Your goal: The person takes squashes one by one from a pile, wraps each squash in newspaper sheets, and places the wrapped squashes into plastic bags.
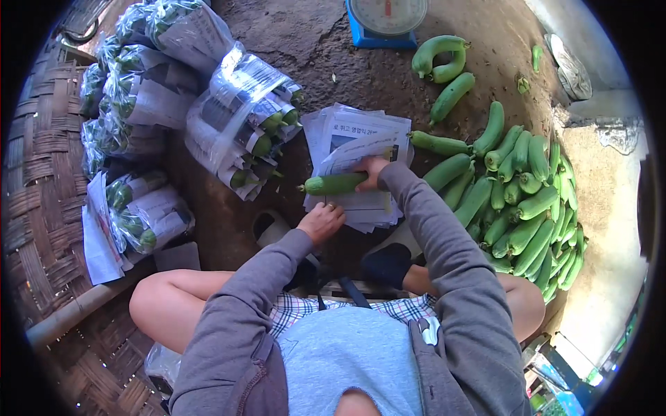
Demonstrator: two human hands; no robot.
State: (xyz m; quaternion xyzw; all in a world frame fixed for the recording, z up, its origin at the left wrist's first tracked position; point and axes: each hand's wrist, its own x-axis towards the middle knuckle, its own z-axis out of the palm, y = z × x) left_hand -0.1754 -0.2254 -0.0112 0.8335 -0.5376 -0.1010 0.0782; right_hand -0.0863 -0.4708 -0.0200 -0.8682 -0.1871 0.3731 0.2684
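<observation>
A green gourd (pixel 333 184), apparently a smooth luffa, lies crosswise on a stack of printed newspaper sheets (pixel 359 213) on the ground before me. My right hand (pixel 371 172) grips its right end, and one sheet curls up beside the fingers. Just below the gourd, my left hand (pixel 322 222) rests at the near left edge of the stack, a ring on one finger. Its fingertips are bent at the paper, and whether they pinch a sheet is unclear. To the right spreads a large heap of similar gourds (pixel 525 208).
Plastic bags of newspaper-wrapped gourds (pixel 244 119) stand at left, with more bags (pixel 140 213) against woven bamboo matting (pixel 47 171). A blue dial scale (pixel 382 39) stands at the far side. Loose gourds (pixel 452 96) lie near it. A shoe (pixel 570 67) sits by the wall.
</observation>
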